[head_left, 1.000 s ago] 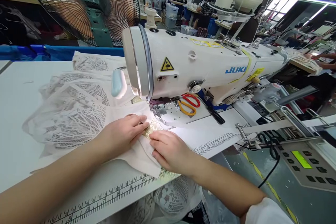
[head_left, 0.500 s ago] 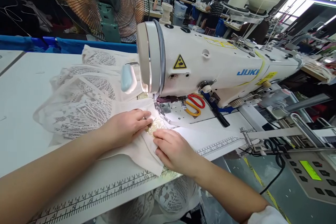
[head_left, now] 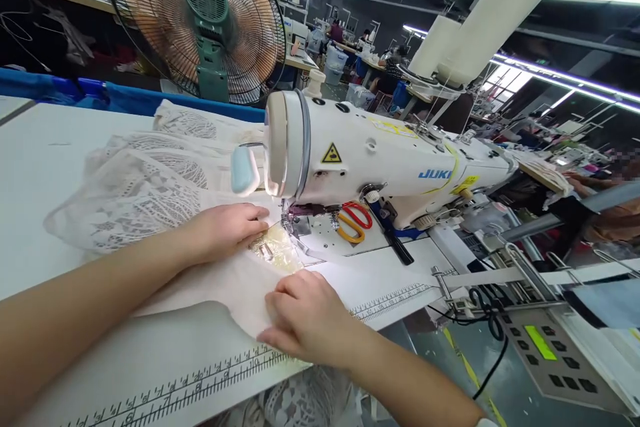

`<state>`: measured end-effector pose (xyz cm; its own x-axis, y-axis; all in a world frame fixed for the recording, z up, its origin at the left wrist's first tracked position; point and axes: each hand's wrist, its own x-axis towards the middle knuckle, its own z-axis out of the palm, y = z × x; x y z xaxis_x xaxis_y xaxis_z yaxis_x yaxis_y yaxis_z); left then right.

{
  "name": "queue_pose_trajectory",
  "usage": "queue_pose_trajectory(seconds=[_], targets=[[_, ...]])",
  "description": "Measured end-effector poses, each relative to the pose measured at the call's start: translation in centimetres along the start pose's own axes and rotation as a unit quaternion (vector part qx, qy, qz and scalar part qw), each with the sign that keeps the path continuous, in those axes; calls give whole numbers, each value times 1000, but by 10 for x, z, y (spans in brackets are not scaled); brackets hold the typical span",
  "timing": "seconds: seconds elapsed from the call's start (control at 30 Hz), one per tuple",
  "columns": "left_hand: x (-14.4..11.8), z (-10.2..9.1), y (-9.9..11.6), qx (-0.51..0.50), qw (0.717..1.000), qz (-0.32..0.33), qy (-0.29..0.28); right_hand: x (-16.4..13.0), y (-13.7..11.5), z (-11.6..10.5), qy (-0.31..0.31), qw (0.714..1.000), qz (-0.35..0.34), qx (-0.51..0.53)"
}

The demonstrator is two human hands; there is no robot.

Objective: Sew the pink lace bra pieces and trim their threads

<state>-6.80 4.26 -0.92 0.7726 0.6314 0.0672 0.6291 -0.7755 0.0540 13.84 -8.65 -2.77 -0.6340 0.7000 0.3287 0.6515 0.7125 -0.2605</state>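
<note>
A white sewing machine (head_left: 370,153) stands over the table, its presser foot area lit. Off-white fabric (head_left: 227,283) stretches across the tabletop in front of the needle. My left hand (head_left: 227,230) lies on this fabric, fingers stretched toward the presser foot. My right hand (head_left: 307,313) has its fingers curled on the fabric's right edge, with the thumb low along it. Between the hands shows a shiny yellowish patch (head_left: 275,247) that looks film-covered. Sheer white lace pieces (head_left: 145,193) are heaped to the left of the needle.
Red-and-orange-handled scissors (head_left: 353,230) lie on the machine bed by a black-handled tool (head_left: 400,250). Ruler markings (head_left: 215,380) run along the table's front edge. A large fan (head_left: 205,20) stands behind. A control panel (head_left: 545,347) and metal tape guide (head_left: 450,290) are at right.
My right hand has slid toward me and left along the fabric, and my left hand has shifted slightly left. More of the yellowish patch shows between them. The view has tilted upward.
</note>
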Motion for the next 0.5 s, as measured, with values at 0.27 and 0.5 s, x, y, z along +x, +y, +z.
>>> queue_pose_trajectory(seconds=[0.27,0.5], targets=[[-59,-10,19,81,996,-43,6,3,-25,-11,-123,988,23,-92],[-131,-36,24,214,952,-206,-68,-1,-17,-9,15,999,-9,-48]])
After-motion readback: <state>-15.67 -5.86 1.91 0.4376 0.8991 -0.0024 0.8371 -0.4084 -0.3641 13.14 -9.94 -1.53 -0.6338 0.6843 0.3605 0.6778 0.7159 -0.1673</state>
